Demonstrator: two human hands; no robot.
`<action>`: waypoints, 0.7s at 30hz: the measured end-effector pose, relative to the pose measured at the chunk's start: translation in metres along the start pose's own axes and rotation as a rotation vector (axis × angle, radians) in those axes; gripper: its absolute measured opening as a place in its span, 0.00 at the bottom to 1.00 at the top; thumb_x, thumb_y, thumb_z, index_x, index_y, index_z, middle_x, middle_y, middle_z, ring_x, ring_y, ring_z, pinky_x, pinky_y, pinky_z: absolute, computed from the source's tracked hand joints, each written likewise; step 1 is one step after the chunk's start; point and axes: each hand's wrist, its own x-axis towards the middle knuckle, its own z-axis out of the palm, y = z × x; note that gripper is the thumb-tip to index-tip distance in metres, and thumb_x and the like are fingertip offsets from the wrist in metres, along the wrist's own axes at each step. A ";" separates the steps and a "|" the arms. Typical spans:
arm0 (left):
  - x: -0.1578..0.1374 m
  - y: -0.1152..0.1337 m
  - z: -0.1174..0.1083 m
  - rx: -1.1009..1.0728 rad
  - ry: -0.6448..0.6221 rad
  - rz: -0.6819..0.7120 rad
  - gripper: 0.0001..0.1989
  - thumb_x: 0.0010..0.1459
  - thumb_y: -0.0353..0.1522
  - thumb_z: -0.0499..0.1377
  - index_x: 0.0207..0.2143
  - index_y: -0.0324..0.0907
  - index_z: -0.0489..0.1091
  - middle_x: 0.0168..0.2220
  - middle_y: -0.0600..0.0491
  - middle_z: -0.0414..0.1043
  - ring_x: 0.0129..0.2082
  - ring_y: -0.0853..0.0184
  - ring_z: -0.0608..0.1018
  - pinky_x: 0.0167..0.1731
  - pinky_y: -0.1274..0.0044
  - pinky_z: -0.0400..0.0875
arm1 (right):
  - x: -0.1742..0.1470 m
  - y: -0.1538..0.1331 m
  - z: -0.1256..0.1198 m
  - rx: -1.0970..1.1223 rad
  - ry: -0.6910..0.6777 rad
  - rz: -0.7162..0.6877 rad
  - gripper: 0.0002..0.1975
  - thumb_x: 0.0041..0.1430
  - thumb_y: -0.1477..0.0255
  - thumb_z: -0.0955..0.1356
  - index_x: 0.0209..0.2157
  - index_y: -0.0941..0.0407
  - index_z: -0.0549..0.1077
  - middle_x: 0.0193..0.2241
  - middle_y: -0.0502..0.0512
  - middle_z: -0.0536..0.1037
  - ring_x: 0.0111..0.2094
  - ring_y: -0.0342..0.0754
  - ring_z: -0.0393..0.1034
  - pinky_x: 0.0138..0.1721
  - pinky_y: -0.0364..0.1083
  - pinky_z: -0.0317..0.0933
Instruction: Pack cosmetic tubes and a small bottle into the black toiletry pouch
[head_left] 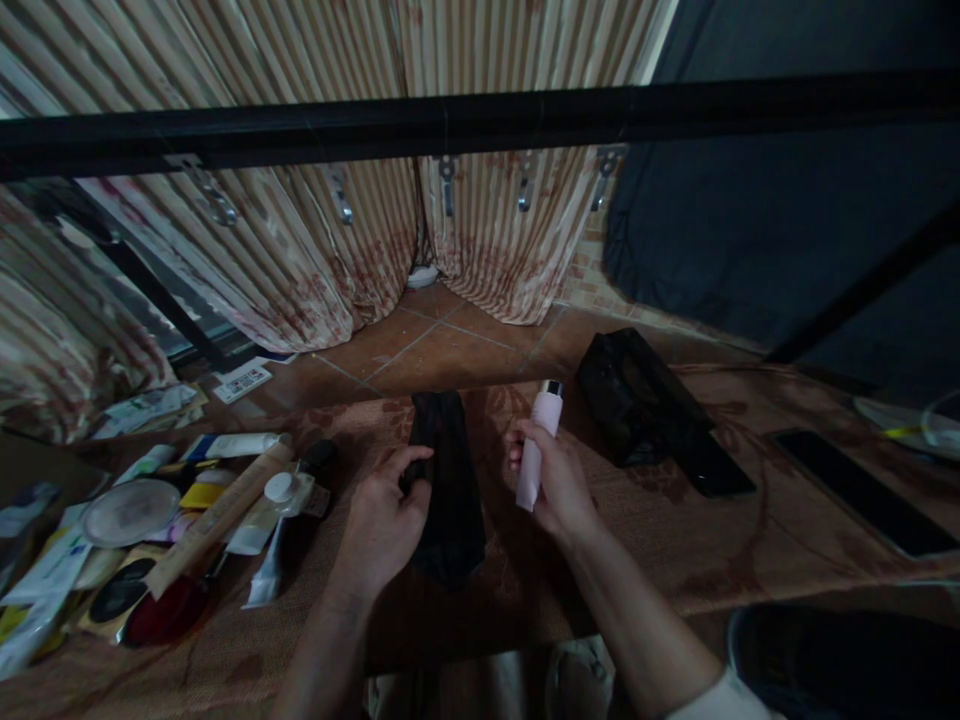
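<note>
My right hand (559, 480) is wrapped round a pale pink squeeze tube (541, 430), held upright and slightly tilted, with its shiny dark-and-silver cap at the top. To the left of it a slim black mesh pouch (454, 500) lies lengthwise on the cloth. My left hand (390, 510) grips the pouch's left edge between thumb and curled fingers; part of the grip is hidden in shadow. A second black bag (634, 400), see-through in places, stands right of the tube, with a dark phone-like slab (716, 465) against it.
A pile of tubes, a round clear-lidded tub (131, 512), a long wooden-looking stick (217, 515) and other cosmetics covers the left side. A larger dark flat device (862, 490) lies at right. Beyond the brown cloth (630, 540), a black rail (390, 130) with metal hooks crosses before striped curtains (300, 240).
</note>
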 end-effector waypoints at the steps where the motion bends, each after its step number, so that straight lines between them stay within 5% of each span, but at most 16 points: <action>1: 0.000 0.000 0.000 0.001 -0.005 -0.008 0.19 0.54 0.29 0.51 0.47 0.44 0.74 0.43 0.52 0.77 0.37 0.63 0.79 0.39 0.72 0.71 | 0.000 0.000 0.000 -0.001 -0.002 0.001 0.11 0.43 0.68 0.75 0.26 0.59 0.74 0.21 0.50 0.76 0.19 0.38 0.64 0.18 0.38 0.59; 21: -0.002 0.003 0.000 -0.007 -0.010 -0.023 0.19 0.54 0.28 0.51 0.47 0.44 0.74 0.41 0.52 0.77 0.37 0.64 0.79 0.39 0.72 0.71 | 0.001 0.002 -0.002 -0.039 -0.021 -0.001 0.12 0.43 0.66 0.75 0.26 0.57 0.72 0.21 0.48 0.74 0.18 0.38 0.61 0.17 0.38 0.55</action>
